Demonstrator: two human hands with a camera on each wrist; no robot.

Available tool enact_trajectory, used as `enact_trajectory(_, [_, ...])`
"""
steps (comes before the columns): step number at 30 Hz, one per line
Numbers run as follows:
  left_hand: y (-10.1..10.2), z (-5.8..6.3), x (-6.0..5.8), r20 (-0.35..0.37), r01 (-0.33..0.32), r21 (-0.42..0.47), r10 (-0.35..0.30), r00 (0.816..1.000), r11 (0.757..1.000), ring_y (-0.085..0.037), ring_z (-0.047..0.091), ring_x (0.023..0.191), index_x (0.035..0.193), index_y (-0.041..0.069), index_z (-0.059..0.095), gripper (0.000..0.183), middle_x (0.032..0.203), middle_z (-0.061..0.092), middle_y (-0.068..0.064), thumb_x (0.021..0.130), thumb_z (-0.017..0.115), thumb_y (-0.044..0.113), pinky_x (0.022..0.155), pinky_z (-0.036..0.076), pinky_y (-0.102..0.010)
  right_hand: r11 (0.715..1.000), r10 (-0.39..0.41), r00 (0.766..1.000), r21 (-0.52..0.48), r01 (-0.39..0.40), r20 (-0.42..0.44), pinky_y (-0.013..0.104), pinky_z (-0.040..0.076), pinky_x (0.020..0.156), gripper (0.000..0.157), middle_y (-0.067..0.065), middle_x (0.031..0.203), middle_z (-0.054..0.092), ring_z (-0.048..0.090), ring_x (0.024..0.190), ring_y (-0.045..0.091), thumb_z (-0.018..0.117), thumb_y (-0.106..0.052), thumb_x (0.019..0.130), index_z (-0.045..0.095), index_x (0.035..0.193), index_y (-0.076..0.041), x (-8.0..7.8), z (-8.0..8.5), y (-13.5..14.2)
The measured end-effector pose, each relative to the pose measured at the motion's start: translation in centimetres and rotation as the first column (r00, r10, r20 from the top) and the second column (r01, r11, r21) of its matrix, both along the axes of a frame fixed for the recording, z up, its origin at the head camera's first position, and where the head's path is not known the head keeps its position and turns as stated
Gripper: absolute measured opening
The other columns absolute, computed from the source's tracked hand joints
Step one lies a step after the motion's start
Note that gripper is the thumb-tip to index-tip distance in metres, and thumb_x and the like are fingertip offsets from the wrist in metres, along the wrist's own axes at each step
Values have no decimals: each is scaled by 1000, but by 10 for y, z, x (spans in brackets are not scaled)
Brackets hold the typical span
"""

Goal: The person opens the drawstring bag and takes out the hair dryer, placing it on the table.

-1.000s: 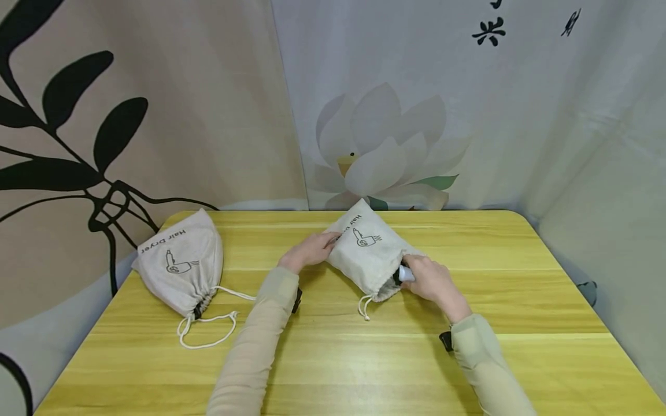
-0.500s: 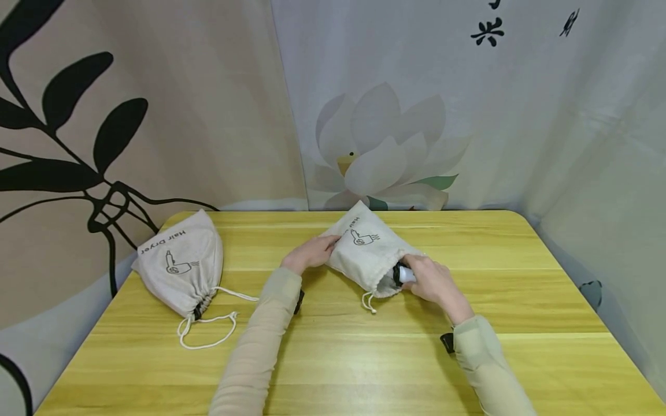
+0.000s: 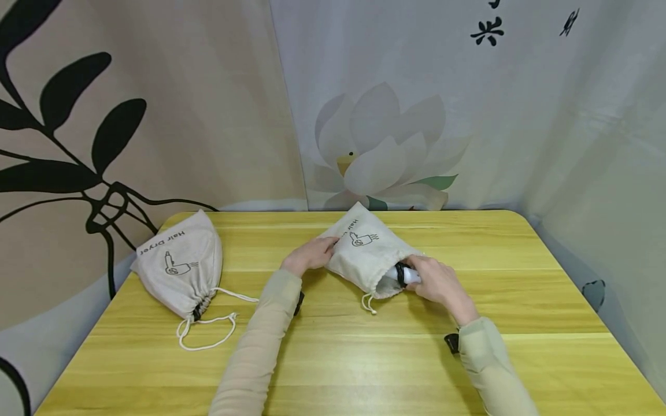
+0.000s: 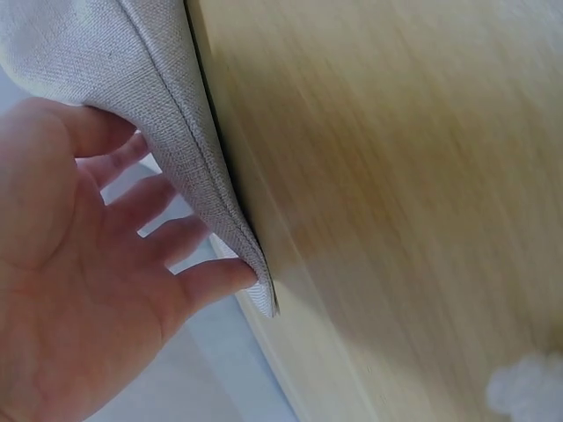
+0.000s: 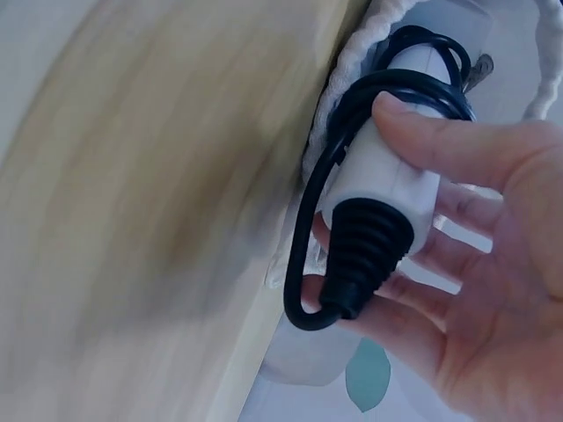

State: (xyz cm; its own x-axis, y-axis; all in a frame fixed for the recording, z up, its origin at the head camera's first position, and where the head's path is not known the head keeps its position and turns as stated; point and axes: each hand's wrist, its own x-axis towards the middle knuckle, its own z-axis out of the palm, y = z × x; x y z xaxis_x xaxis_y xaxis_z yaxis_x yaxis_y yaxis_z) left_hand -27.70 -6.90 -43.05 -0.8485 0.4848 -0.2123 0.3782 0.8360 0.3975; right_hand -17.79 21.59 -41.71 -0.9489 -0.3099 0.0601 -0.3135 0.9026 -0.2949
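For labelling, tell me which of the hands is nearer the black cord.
Right: the right hand grips the white handle the black cord wraps; the left hand, farther off, holds the open bag.

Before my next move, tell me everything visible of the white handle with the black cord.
The white handle looks like smooth plastic, with a black ribbed sleeve at one end. A black cord leaves the sleeve and wraps around the handle. The handle sits partly exposed in the mouth of the bag on the right, its other end hidden inside; the right hand grips it.
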Motion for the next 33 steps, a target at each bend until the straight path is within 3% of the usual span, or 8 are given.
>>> enact_trajectory(7, [0,0,1,20,-20,-6,20,1000,1000,-31,27,144,148,15,34,49,153,36,-8,101,38,29,119,23,-42,1000,-3,1000,20,2,18,41,53,64,37,13,105,68,63,86,26,77,-14,76,60,108,-8,-1,1,6])
enact_trajectory(13, [-2,-1,1,30,-17,-11,18,999,1000,-31,26,145,148,16,34,50,153,35,-8,101,39,32,119,23,-44,1000,-6,1000,24,5,25,36,49,60,36,11,103,68,61,81,22,77,-14,76,60,107,-11,-1,0,11])
enact_trajectory(33, [-6,-1,2,33,-22,-21,23,999,1000,-32,23,145,147,16,35,57,155,32,-9,98,45,43,119,22,-45,1000,7,999,16,-8,37,50,55,74,44,18,113,66,64,97,36,76,-9,75,59,116,-7,3,2,26])
